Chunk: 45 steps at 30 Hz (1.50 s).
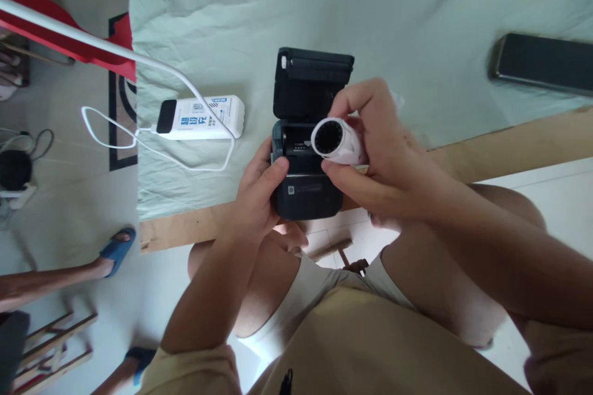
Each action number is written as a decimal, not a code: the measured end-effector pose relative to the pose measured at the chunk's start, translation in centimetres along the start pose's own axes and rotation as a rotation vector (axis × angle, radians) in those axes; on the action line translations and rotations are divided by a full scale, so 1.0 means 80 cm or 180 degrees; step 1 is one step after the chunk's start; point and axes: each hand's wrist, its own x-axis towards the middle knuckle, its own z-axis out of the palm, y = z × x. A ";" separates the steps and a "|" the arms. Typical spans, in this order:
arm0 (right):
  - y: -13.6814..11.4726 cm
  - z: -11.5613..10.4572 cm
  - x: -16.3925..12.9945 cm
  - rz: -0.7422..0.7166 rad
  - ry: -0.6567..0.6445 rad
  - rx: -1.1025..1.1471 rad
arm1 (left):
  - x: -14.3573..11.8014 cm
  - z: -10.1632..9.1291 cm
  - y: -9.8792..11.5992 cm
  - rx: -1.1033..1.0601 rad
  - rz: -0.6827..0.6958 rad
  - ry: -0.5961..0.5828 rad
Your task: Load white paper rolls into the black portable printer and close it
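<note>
My left hand (260,188) is closed round the left side of a small dark label printer (308,197), thumb on its upper edge. The printer's lid (312,89) is flipped up and its roll compartment (299,140) shows, partly covered by what my right hand holds. My right hand (382,151) grips a white label roll (354,145) between thumb and fingers. The roll's round black core faces the camera, over the right part of the compartment. Whether the roll touches the printer I cannot tell.
A white power bank (201,117) with a white cable (173,68) lies left on the pale green cloth (393,12). At the far right lies a dark oblong object (546,63). The table's wooden edge (500,136) runs before my knees. Another person's slippered foot (115,253) is at left.
</note>
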 end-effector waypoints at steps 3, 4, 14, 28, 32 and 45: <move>0.000 0.002 0.001 -0.0400 -0.0288 -0.0276 | 0.000 0.002 0.001 -0.0026 0.0062 0.0036; 0.000 0.003 0.001 -0.0447 -0.0402 -0.0318 | 0.000 0.002 0.001 -0.0042 0.0076 0.0046; 0.012 0.009 0.005 -0.0606 -0.0514 -0.0673 | 0.000 0.002 0.001 -0.0219 0.0046 0.0008; 0.021 0.018 0.000 -0.0742 0.0136 -0.1390 | 0.001 0.001 -0.003 -0.0103 0.0099 -0.0042; 0.018 0.019 -0.009 -0.1123 0.0049 -0.1323 | 0.000 0.000 -0.004 0.0001 0.0266 -0.0063; 0.004 -0.005 -0.004 -0.0093 0.0604 -0.0356 | -0.002 -0.010 0.000 0.0468 0.0044 -0.0074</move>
